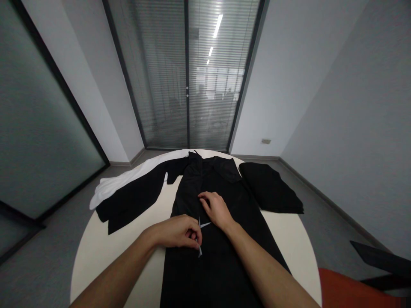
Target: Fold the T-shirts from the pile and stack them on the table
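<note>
A long black garment (212, 269), with a collar or folded upper part at its far end, lies lengthwise over the round table. My left hand (181, 231) is closed in a pinch at the garment's middle line, apparently on its fabric. Pale grey slivers (204, 224) show beside and below those fingertips; whether they are lining or a separate strip I cannot tell. Farther up, my right hand (215, 207) rests on the garment with slightly bent fingers, thumb apart from the forefinger, and nothing visible held.
Left of the garment, another black cloth piece (135, 196) overlaps a white cloth (112, 182) along the cream table's (96, 256) edge. A folded black cloth (271, 188) lies at the right, its corner at the edge. A red-orange chair seat (346, 291) stands lower right. Glass panels (186, 77) rise behind.
</note>
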The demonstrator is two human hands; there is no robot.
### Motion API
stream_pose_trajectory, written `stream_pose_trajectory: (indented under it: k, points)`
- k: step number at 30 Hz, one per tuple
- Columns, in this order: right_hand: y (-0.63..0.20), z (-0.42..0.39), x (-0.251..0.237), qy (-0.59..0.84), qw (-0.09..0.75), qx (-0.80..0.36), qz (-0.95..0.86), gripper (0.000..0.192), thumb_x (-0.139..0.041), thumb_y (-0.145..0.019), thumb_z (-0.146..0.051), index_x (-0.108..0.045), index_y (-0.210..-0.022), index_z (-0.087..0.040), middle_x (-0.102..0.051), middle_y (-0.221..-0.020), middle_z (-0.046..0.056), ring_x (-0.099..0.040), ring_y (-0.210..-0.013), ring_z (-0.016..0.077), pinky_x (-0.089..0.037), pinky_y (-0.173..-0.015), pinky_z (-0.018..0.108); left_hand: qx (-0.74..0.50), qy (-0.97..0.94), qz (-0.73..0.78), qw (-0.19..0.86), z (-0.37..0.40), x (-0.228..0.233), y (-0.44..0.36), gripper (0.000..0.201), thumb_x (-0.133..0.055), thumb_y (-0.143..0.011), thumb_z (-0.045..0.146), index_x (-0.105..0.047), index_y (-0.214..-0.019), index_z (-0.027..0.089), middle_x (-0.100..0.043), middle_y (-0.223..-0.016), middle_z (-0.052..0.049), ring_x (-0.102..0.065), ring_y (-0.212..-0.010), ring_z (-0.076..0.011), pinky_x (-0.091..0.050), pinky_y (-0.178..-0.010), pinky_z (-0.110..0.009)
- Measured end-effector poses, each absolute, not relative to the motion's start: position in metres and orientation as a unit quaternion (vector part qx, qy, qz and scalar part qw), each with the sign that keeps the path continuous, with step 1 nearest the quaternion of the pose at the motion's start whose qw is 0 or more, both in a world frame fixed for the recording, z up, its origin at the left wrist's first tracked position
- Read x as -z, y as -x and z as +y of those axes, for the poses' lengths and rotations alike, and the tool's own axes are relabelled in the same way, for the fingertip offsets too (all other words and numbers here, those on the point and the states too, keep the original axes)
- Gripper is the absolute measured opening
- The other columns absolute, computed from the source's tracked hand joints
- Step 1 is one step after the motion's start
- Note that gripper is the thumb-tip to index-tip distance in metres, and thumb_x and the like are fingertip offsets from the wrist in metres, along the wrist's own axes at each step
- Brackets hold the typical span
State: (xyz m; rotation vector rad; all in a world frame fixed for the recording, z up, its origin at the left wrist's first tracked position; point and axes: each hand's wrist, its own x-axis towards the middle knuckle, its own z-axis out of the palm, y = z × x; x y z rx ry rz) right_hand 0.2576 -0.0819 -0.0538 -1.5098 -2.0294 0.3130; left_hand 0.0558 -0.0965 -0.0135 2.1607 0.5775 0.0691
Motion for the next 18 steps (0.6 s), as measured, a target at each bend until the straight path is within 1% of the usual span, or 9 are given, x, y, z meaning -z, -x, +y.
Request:
stream_pose_trajectory:
  k: [5,8,9,10,12,14,15,18]
  points:
    - [-0.258,-0.083,0.054,0.568,0.299,-0.124,-0.756,0.023,-0.049,-0.097,-0.022,-0.065,-0.114,-0.023,-0.07,-0.101,0.003,-0.06,-0.1,0.0199,-0.046,-0.091,0.032,-0.021,-0.861,0.278,0.426,-0.098,0.012,-0.056,0.03,-0.081,-0.075,0.025,-0.074,-0.103,0.022,-0.064,-0.083,0.002,-0.058,-0.071,-0.0113,-0.04,-0.061,-0.02]
    - [-0.257,-0.084,0.055,0.585,0.286,-0.093,-0.753,0.024,-0.052,-0.097,-0.024,-0.063,-0.118,-0.021,-0.067,-0.112,0.007,-0.058,-0.108,0.0224,-0.045,-0.097,0.035,-0.009,-0.873,0.272,0.406,-0.103,0.006,-0.057,0.039,-0.08,-0.076,0.031,-0.073,-0.114,0.027,-0.063,-0.08,0.004,-0.056,-0.066,-0.0105,-0.038,-0.06,-0.02]
    - [-0.257,-0.084,0.056,0.59,0.278,-0.081,-0.754,0.026,-0.052,-0.097,-0.026,-0.062,-0.12,-0.02,-0.066,-0.118,0.008,-0.057,-0.112,0.0235,-0.044,-0.1,0.037,-0.002,-0.879,0.268,0.394,-0.105,0.004,-0.057,0.039,-0.08,-0.077,0.035,-0.073,-0.115,0.029,-0.062,-0.077,0.005,-0.055,-0.064,-0.0102,-0.037,-0.058,-0.02]
    - [-0.258,-0.084,0.056,0.594,0.27,-0.073,-0.754,0.028,-0.053,-0.097,-0.027,-0.061,-0.123,-0.02,-0.064,-0.122,0.009,-0.055,-0.116,0.0242,-0.042,-0.102,0.038,0.006,-0.884,0.27,0.381,-0.107,0.002,-0.058,0.036,-0.079,-0.077,0.04,-0.074,-0.111,0.029,-0.061,-0.074,0.005,-0.054,-0.061,-0.0101,-0.035,-0.057,-0.021]
    - [-0.259,-0.083,0.059,0.597,0.259,-0.066,-0.757,0.031,-0.052,-0.098,-0.029,-0.059,-0.126,-0.019,-0.061,-0.128,0.011,-0.052,-0.123,0.0245,-0.04,-0.107,0.039,0.014,-0.89,0.292,0.35,-0.109,-0.002,-0.059,0.028,-0.076,-0.079,0.05,-0.076,-0.093,0.025,-0.06,-0.066,0.005,-0.051,-0.056,-0.0102,-0.031,-0.054,-0.023]
    - [-0.26,-0.082,0.062,0.596,0.254,-0.062,-0.759,0.032,-0.052,-0.098,-0.031,-0.059,-0.127,-0.02,-0.059,-0.133,0.011,-0.05,-0.127,0.0242,-0.037,-0.111,0.04,0.008,-0.887,0.339,0.313,-0.107,-0.005,-0.054,0.037,-0.068,-0.083,0.056,-0.07,-0.073,0.021,-0.057,-0.06,0.004,-0.049,-0.053,-0.0105,-0.028,-0.053,-0.025]
    - [-0.261,-0.081,0.063,0.596,0.252,-0.059,-0.76,0.032,-0.051,-0.099,-0.032,-0.059,-0.127,-0.02,-0.058,-0.135,0.011,-0.049,-0.129,0.0244,-0.036,-0.112,0.041,0.0,-0.882,0.368,0.295,-0.103,-0.006,-0.049,0.042,-0.063,-0.085,0.058,-0.066,-0.066,0.02,-0.055,-0.057,0.003,-0.047,-0.052,-0.0107,-0.027,-0.052,-0.026]
    - [-0.264,-0.078,0.066,0.594,0.246,-0.053,-0.764,0.033,-0.052,-0.099,-0.034,-0.06,-0.127,-0.019,-0.056,-0.137,0.011,-0.047,-0.132,0.0257,-0.035,-0.114,0.044,-0.013,-0.849,0.453,0.271,-0.084,-0.007,-0.022,0.054,-0.054,-0.087,0.062,-0.053,-0.055,0.019,-0.044,-0.05,0.003,-0.039,-0.049,-0.0112,-0.023,-0.051,-0.027]
